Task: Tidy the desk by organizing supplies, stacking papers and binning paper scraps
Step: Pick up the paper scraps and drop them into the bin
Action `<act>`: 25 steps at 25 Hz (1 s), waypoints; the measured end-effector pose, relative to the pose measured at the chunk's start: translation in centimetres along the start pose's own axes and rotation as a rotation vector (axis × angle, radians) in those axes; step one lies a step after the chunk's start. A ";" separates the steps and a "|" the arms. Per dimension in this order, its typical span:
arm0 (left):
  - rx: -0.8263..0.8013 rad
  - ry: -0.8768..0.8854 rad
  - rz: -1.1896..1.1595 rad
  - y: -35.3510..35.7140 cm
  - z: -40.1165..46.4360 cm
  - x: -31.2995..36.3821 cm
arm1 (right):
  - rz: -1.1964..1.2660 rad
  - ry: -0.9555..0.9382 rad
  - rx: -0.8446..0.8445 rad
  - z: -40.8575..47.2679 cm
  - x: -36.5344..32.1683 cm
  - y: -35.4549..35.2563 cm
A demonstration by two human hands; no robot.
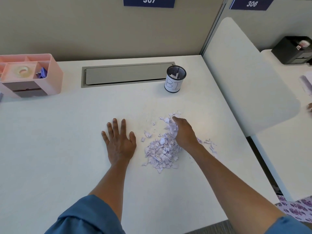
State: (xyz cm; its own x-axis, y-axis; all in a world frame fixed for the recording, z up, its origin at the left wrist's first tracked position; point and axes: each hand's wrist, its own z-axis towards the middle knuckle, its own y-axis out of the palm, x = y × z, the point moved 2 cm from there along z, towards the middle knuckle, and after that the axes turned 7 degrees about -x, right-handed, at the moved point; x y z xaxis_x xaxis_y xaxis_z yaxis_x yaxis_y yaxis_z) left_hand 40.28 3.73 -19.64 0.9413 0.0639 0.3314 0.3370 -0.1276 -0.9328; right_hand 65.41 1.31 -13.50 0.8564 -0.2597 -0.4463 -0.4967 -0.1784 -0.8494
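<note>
A heap of torn pale-purple paper scraps (pixel 161 152) lies on the white desk (pixel 59 141) right of centre, with loose bits scattered around it. My right hand (pixel 183 131) lies edge-down against the right side of the heap, fingers straight and touching the scraps. My left hand (pixel 119 141) rests flat on the desk just left of the heap, fingers spread. A black mesh cup (pixel 175 78) with a white label stands at the back right and holds some scraps.
A pink organizer (pixel 55 73) with a tape roll (pixel 22 70) and purple clips stands at the back left. A grey cable hatch (pixel 126 74) is set into the desk's back. A white divider (pixel 244 73) borders the right side; the neighbouring desk holds a black box (pixel 290 49).
</note>
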 end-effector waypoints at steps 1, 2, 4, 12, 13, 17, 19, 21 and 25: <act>-0.001 -0.002 0.002 0.0 0.0 0.0 | 0.004 -0.018 0.020 -0.2 0.3 -0.5; -0.002 -0.004 0.004 0.0 0.0 0.0 | -0.023 -0.012 0.054 -0.5 1.0 -1.2; -0.004 -0.003 0.009 -0.1 0.0 0.1 | -0.117 0.067 0.116 -1.1 3.2 -2.6; -0.010 0.001 0.010 -0.2 0.0 0.2 | -0.245 0.436 -0.002 -4.6 7.4 -2.3; -0.009 0.000 0.010 -0.2 0.0 0.2 | -0.226 0.393 0.014 -4.4 6.6 -1.8; 0.002 0.006 0.008 -0.1 0.1 0.0 | -0.035 0.195 0.047 -2.7 3.3 -0.4; 0.004 0.005 0.009 0.0 0.1 0.1 | 0.098 0.116 0.067 -1.8 2.3 -0.6; 0.004 0.003 0.012 0.0 0.1 0.0 | 0.136 0.077 0.092 -1.1 1.9 -1.1; -0.007 -0.003 0.014 0.1 0.1 0.0 | -0.006 -0.021 0.027 -0.6 1.4 -1.0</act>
State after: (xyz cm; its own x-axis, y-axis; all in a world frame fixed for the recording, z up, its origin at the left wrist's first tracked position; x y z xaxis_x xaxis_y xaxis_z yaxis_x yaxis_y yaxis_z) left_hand 40.30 3.84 -19.72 0.9460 0.0649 0.3175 0.3236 -0.1358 -0.9364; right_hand 67.07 0.53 -13.10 0.8622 -0.2389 -0.4467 -0.4878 -0.1537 -0.8593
